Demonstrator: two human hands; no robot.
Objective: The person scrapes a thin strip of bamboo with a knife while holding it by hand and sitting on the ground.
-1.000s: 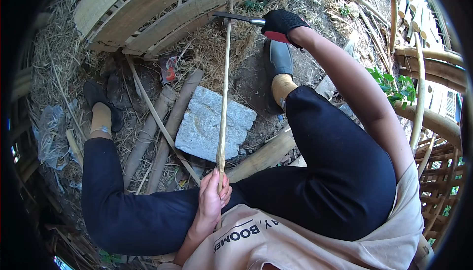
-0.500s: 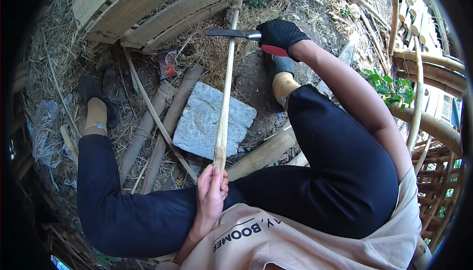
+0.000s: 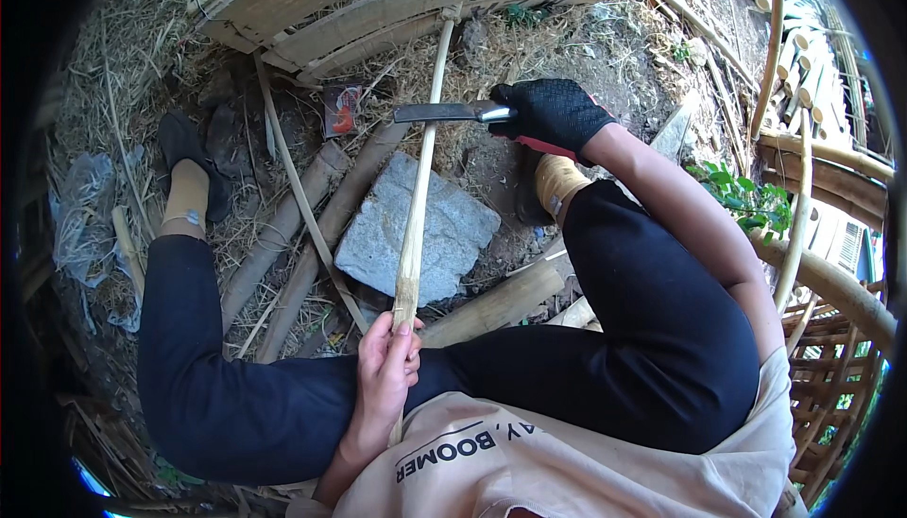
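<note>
Bamboo strip clasped in left hand, seven o'clock, likely for steadiness, pointed toward twelve; knife gripped by handle in gloved right hand, one o'clock, blade laid across strip.

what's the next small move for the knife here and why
Probably a short, light stroke along the pale strip, stopping well short of the left hand. The gloved right hand grips the knife with its blade across the strip, the left hand holds the strip's near end, and a bare stretch lies between them.
</note>
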